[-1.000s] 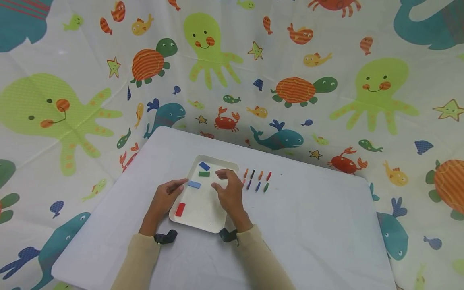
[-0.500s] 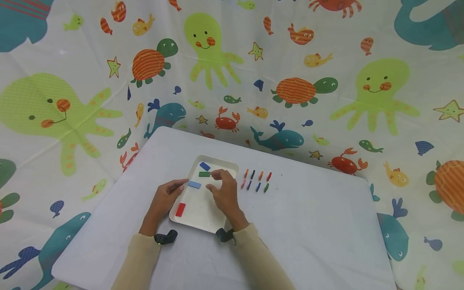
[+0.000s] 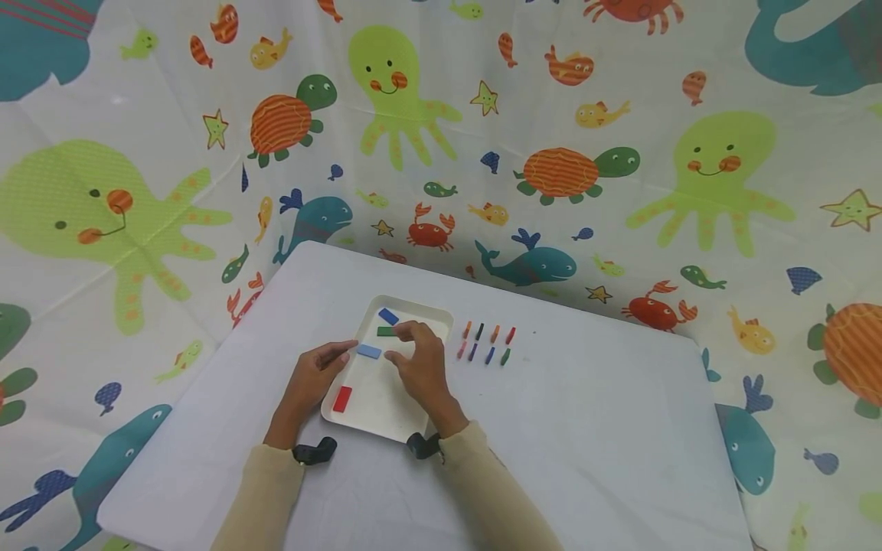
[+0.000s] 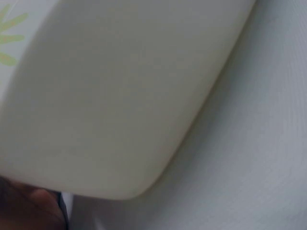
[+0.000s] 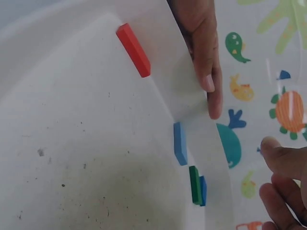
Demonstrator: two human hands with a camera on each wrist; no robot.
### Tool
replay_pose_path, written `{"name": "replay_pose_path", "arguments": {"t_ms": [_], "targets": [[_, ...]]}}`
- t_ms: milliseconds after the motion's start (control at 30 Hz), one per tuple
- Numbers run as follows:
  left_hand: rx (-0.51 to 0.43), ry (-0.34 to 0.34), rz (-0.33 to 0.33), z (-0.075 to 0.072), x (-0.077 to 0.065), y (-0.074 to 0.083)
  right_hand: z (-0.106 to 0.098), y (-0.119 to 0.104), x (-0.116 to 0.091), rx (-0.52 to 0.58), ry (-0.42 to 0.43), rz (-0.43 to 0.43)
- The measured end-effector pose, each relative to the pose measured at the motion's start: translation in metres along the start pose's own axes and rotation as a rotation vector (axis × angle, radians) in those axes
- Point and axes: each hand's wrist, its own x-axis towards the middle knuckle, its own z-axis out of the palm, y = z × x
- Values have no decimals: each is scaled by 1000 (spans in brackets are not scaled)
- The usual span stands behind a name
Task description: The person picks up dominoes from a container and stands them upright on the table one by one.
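A white tray [image 3: 386, 409] lies on the table, with a dark blue block [image 3: 389, 315], a green block [image 3: 385, 331], a light blue block [image 3: 369, 351] and a red block [image 3: 342, 399] inside. Against the tray's left rim rests my left hand [image 3: 315, 375], its fingers extended along the outside in the right wrist view. My right hand [image 3: 423, 367] hovers over the tray, thumb and fingers bent and apart, nothing between them. In the head view its fingertips partly cover the green block. The left wrist view shows mostly the tray's pale wall [image 4: 120, 105].
Two short rows of coloured crayon-like sticks [image 3: 491, 355] lie right of the tray. The white table [image 3: 592, 428] extends to the right and front. Behind it hangs a curtain [image 3: 455, 115] printed with sea animals.
My right hand has moved left over the tray, toward the green and light blue blocks. The left hand and the blocks have stayed in place.
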Motion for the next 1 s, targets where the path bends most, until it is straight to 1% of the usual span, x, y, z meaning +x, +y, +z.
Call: {"name": "replay_pose_path", "arguments": {"t_ms": [233,533,733,1000], "targets": [[-3,-8,12,-1,0,3,2,-6,2,-15,-9,-41],[-5,-14,19,-2,1,1,13,-5,7,-28,-33,-72],[-7,-11,27,-1,3,-1,17,-6,9,-29,-61,-62],[-9,-7,32,-2,3,-1,24,-4,11,-78,-105,-23]]}}
